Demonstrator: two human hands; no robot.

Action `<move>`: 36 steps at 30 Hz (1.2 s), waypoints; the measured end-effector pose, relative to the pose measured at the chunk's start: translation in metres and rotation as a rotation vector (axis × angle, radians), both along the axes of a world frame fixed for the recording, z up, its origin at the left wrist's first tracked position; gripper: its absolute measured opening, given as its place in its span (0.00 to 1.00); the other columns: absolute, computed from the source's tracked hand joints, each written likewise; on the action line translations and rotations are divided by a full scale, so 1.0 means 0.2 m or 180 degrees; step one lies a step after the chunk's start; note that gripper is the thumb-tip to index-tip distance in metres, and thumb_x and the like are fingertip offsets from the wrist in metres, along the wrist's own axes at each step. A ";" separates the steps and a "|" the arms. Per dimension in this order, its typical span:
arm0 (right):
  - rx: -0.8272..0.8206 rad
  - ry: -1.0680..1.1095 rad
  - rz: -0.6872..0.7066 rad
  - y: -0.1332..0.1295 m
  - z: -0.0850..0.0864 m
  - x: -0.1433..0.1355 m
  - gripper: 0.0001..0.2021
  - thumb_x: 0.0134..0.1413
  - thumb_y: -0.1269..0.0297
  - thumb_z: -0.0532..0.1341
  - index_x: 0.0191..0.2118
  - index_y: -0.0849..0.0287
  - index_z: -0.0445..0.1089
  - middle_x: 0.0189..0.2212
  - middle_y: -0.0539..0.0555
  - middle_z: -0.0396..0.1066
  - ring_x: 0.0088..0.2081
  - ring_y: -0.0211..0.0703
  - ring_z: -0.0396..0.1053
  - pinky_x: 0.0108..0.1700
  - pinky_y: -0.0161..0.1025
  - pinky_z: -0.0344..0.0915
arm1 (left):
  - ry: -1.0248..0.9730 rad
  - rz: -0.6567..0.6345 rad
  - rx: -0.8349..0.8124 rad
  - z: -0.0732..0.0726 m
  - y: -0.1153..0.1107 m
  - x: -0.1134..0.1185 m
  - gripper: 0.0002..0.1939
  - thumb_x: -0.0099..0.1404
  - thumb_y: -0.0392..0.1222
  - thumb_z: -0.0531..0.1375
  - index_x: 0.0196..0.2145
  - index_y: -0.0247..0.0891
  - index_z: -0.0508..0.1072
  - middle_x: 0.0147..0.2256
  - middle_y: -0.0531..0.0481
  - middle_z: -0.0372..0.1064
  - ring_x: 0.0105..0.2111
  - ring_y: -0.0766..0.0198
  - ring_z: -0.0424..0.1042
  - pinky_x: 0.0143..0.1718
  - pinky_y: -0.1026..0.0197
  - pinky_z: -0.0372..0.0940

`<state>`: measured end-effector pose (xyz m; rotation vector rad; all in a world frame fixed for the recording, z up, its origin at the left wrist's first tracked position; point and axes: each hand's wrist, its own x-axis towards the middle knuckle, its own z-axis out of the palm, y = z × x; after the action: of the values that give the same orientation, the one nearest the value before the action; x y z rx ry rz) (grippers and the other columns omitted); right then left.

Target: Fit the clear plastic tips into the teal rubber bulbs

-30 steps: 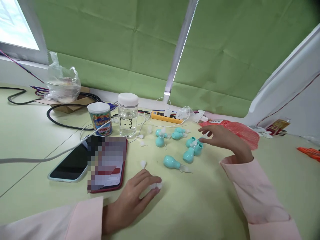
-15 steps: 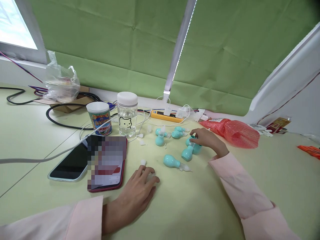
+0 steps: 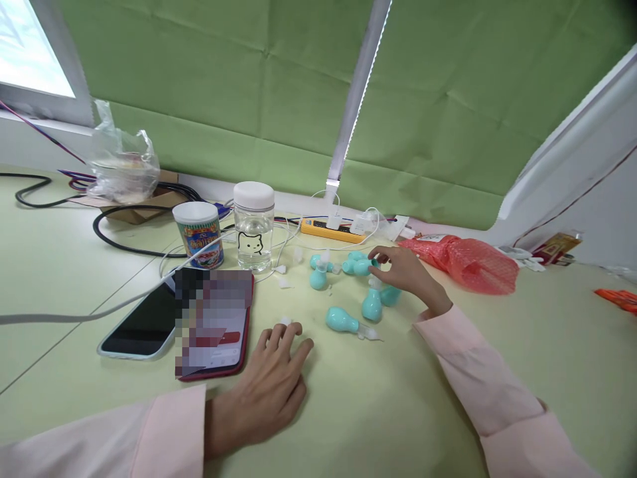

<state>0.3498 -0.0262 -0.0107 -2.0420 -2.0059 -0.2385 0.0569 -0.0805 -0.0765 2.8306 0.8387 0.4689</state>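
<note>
My left hand rests palm down on the table with its fingers spread, holding nothing. A small white plastic tip shows just beyond its fingertips. The thumb and fingers of my right hand close on the open end of a turquoise squeeze bulb, beside other turquoise pieces. In front of that hand stands a turquoise nasal aspirator bulb with a clear top, and another bulb sits beside it. A complete nasal aspirator with a clear nozzle lies nearer me. A further aspirator is left of them.
Two phones, one black-screened and one red-cased, lie left. Behind them stand a noodle cup and a water bottle. A yellow power strip, white cables and red bubble wrap lie toward the back.
My right hand has moved slightly left and away from me, carrying a turquoise bulb from the near group to the farther pieces. My left hand has shifted a little, its fingers more spread.
</note>
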 end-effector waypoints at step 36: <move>0.0618 0.1867 0.1795 -0.43 -0.27 -0.57 0.10 0.44 0.70 0.56 0.36 0.55 0.56 0.30 0.52 0.67 0.32 0.41 0.66 0.34 0.38 0.63 | -0.2275 0.0327 -0.2482 0.02 0.04 -0.01 0.06 0.56 0.39 0.59 0.33 0.37 0.68 0.32 0.50 0.69 0.33 0.61 0.69 0.34 0.62 0.65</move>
<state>0.2365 -0.1115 -0.0650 -1.1719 -1.9633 0.2444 0.0557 -0.0728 -0.0726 1.7349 0.7717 0.8599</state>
